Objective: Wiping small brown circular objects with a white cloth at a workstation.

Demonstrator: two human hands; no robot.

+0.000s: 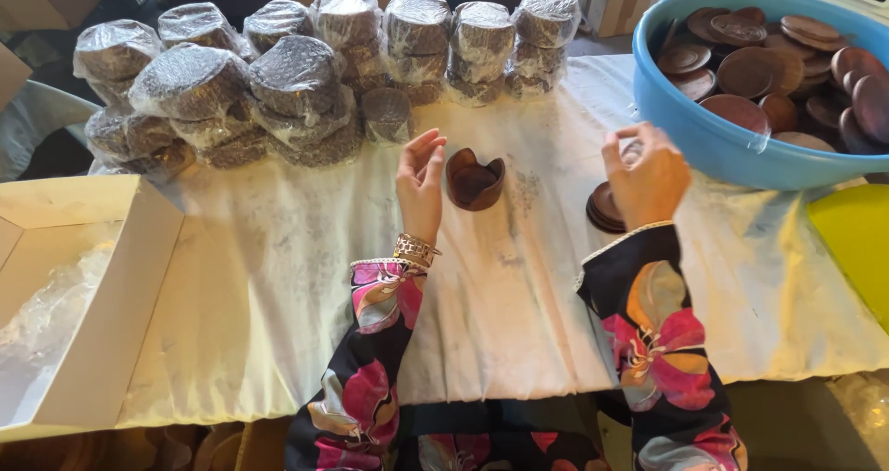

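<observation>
The tabletop (519, 276) is covered with a stained white cloth, and cardboard boxes sit along the back. The left hand (421, 184) is open with its fingers spread, just beside a small brown bowl (475, 180) with a wavy rim. The right hand (648, 176) is loosely curled, holding nothing, right above a short stack of brown discs (602, 210). Beyond the left hand: piles of plastic-wrapped bundles (296, 73). Beyond the right hand: a blue tub (741, 151) full of brown discs. Far left of the hands, an open white box (102, 295).

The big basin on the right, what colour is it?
The basin is light blue, seen plainly in the head view.
</observation>
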